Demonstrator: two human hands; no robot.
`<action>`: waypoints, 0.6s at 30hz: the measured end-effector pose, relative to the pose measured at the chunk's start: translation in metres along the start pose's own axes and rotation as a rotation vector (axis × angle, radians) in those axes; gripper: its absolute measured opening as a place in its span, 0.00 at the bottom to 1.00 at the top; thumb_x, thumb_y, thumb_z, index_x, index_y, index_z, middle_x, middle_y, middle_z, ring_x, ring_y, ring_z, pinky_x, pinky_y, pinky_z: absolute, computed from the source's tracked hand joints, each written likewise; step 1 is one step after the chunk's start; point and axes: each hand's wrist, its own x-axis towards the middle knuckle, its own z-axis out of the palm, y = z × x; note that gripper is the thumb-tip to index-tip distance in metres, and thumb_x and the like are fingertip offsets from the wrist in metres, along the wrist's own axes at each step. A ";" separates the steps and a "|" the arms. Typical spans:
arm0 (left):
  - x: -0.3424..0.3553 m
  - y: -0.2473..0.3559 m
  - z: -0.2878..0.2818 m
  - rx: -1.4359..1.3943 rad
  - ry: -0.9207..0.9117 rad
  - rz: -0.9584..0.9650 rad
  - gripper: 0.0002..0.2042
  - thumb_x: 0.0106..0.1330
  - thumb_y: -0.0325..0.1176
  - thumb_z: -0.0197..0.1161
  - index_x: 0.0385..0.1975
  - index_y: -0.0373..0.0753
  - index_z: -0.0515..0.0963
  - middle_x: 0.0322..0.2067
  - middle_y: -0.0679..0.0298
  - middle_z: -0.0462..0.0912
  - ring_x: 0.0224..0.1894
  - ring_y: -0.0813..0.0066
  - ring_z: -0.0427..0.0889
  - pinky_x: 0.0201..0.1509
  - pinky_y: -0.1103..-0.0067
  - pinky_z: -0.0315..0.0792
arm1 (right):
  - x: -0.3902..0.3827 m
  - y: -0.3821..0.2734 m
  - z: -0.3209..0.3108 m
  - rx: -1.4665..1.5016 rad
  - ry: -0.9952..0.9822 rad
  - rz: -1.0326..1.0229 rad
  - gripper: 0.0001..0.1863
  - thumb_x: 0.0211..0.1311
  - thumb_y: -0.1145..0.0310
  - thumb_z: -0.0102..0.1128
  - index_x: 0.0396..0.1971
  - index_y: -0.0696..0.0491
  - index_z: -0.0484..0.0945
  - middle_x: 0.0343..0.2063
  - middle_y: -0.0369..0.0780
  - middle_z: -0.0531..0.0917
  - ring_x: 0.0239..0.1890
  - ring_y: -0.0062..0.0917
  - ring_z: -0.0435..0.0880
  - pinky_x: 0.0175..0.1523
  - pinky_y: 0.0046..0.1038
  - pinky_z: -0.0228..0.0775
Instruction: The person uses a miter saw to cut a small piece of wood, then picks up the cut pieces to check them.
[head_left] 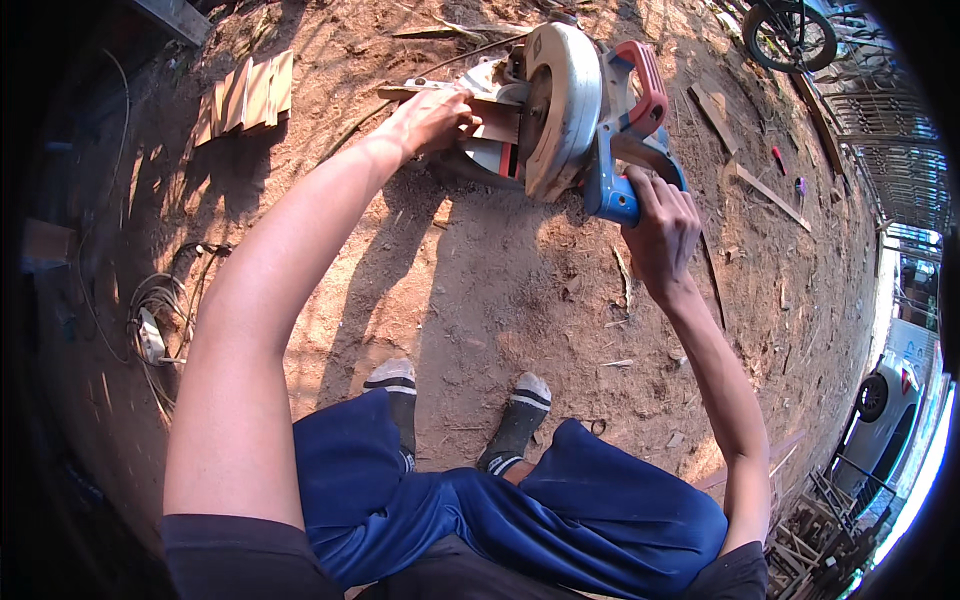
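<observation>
Head view looks down on a mitre saw [560, 105] that sits directly on the dirt ground [480, 290], in front of our socked feet [460, 400]. Our right hand [662, 230] is closed around the blue handle [625, 170] at the near side of the saw head, with the fingers wrapped over the grip. Our left hand [432, 120] is pressed flat, fingers together, on a wooden strip [450, 100] that lies across the saw base and runs under the pale blade guard [565, 100]. We judge the saw head to be heavy and rigid, pivoting on its hinge, so the blue handle is the correct place to take hold of it; the orange upper housing [645, 85] offers no secure grip. We judge the wooden strip to be light, stiff and thin, liable to shift or kick if it is not held down, so it is best held on its flat top face well to the left of the blade line, as the left hand is placed now. Whether the blade is turning cannot be told from this view. A fanned stack of cut wooden pieces [245, 95] lies on the ground at the far left, well apart from the saw. A coiled cable [150, 320] lies at the left beside our left arm. Loose offcuts [770, 190] are scattered at the right, and a parked car [890, 390] shows at the far right edge.
</observation>
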 end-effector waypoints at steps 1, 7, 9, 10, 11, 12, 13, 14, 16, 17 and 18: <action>0.000 0.002 -0.003 -0.135 -0.035 -0.062 0.15 0.70 0.36 0.57 0.52 0.62 0.82 0.57 0.58 0.77 0.57 0.64 0.79 0.58 0.69 0.76 | -0.001 -0.001 -0.001 0.000 -0.023 0.011 0.24 0.45 0.78 0.68 0.47 0.47 0.82 0.28 0.37 0.84 0.31 0.31 0.83 0.40 0.34 0.73; -0.017 0.020 -0.029 0.709 0.147 0.306 0.18 0.71 0.44 0.58 0.58 0.72 0.80 0.68 0.59 0.67 0.70 0.62 0.66 0.68 0.62 0.66 | 0.003 0.001 0.003 0.008 -0.028 0.041 0.23 0.45 0.77 0.70 0.46 0.47 0.82 0.30 0.38 0.84 0.33 0.32 0.84 0.41 0.34 0.73; -0.018 0.023 -0.033 0.633 0.240 0.295 0.18 0.68 0.47 0.62 0.57 0.72 0.81 0.64 0.60 0.69 0.66 0.64 0.67 0.67 0.59 0.64 | 0.005 0.001 0.002 0.012 -0.029 0.048 0.23 0.45 0.76 0.70 0.45 0.48 0.81 0.32 0.38 0.85 0.34 0.33 0.85 0.41 0.35 0.73; -0.019 0.025 -0.033 0.546 0.123 0.196 0.17 0.67 0.47 0.63 0.56 0.71 0.82 0.63 0.61 0.70 0.64 0.64 0.68 0.64 0.61 0.65 | 0.007 0.002 0.001 0.012 -0.027 0.046 0.23 0.45 0.76 0.70 0.45 0.48 0.81 0.32 0.38 0.85 0.34 0.33 0.85 0.41 0.35 0.73; -0.020 0.026 -0.032 0.455 -0.007 0.087 0.17 0.65 0.47 0.65 0.55 0.70 0.84 0.62 0.61 0.70 0.63 0.65 0.69 0.62 0.62 0.66 | 0.008 0.002 -0.001 0.004 -0.037 0.044 0.24 0.43 0.76 0.71 0.45 0.48 0.81 0.32 0.38 0.85 0.35 0.33 0.85 0.42 0.35 0.73; -0.021 0.026 -0.032 0.401 0.059 0.123 0.16 0.64 0.47 0.66 0.52 0.70 0.85 0.58 0.62 0.71 0.60 0.65 0.70 0.59 0.65 0.67 | 0.010 0.003 -0.003 -0.003 -0.055 0.029 0.24 0.42 0.77 0.72 0.45 0.48 0.81 0.33 0.38 0.85 0.35 0.33 0.85 0.42 0.35 0.73; -0.021 0.026 -0.032 0.404 0.049 0.107 0.16 0.64 0.47 0.66 0.52 0.70 0.85 0.58 0.62 0.71 0.60 0.65 0.70 0.59 0.65 0.67 | 0.012 0.004 -0.004 0.001 -0.044 0.037 0.24 0.42 0.77 0.72 0.45 0.48 0.81 0.33 0.38 0.85 0.35 0.33 0.85 0.42 0.35 0.73; -0.020 0.027 -0.031 0.434 0.061 0.107 0.14 0.65 0.49 0.65 0.50 0.71 0.85 0.59 0.62 0.71 0.62 0.64 0.70 0.60 0.63 0.67 | 0.014 0.005 -0.006 0.014 -0.053 0.050 0.25 0.40 0.78 0.72 0.45 0.49 0.81 0.33 0.38 0.86 0.35 0.33 0.85 0.42 0.36 0.73; -0.019 0.027 -0.031 0.435 0.054 0.096 0.16 0.63 0.48 0.67 0.51 0.69 0.85 0.56 0.62 0.71 0.61 0.65 0.69 0.59 0.63 0.67 | 0.016 0.005 -0.008 0.019 -0.058 0.081 0.27 0.38 0.79 0.73 0.44 0.50 0.81 0.34 0.38 0.86 0.36 0.33 0.85 0.43 0.36 0.73; -0.017 0.028 -0.031 0.442 0.080 0.111 0.16 0.63 0.48 0.67 0.51 0.69 0.85 0.56 0.62 0.71 0.61 0.65 0.69 0.59 0.63 0.67 | 0.016 0.005 -0.008 0.011 -0.066 0.075 0.27 0.38 0.79 0.73 0.44 0.50 0.81 0.34 0.38 0.86 0.36 0.33 0.85 0.43 0.36 0.73; -0.017 0.028 -0.032 0.453 0.033 0.089 0.16 0.63 0.48 0.67 0.51 0.70 0.85 0.57 0.61 0.71 0.61 0.65 0.70 0.59 0.63 0.67 | 0.016 0.004 -0.007 0.014 -0.045 0.067 0.25 0.39 0.79 0.73 0.44 0.50 0.81 0.34 0.38 0.86 0.35 0.33 0.85 0.43 0.35 0.73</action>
